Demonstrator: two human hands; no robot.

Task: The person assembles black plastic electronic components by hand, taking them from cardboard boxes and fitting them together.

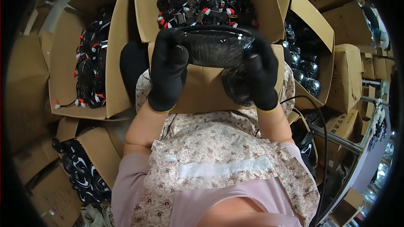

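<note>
Between both black-gloved hands is a long, glossy black rounded part [218, 47] that looks wrapped in clear film; its exact kind I cannot make out. My left hand [169, 67] grips its left end with the thumb on top. At the right end my right hand [261, 69] is closed around it, slightly blurred. Below it, against my right hand, a second dark film-wrapped piece [235, 86] rests on the cardboard flap [202, 88] over my lap. Just beyond the hands, an open carton [147, 8] holds many black parts with red and white connectors [206, 6].
To the left stands another carton [120, 59] of wired black parts. A carton [330, 59] at right holds film-wrapped dark pieces. Black-and-white parts [82, 170] lie lower left. A black cable [324, 143] loops down on the right, beside a metal rack [336, 138].
</note>
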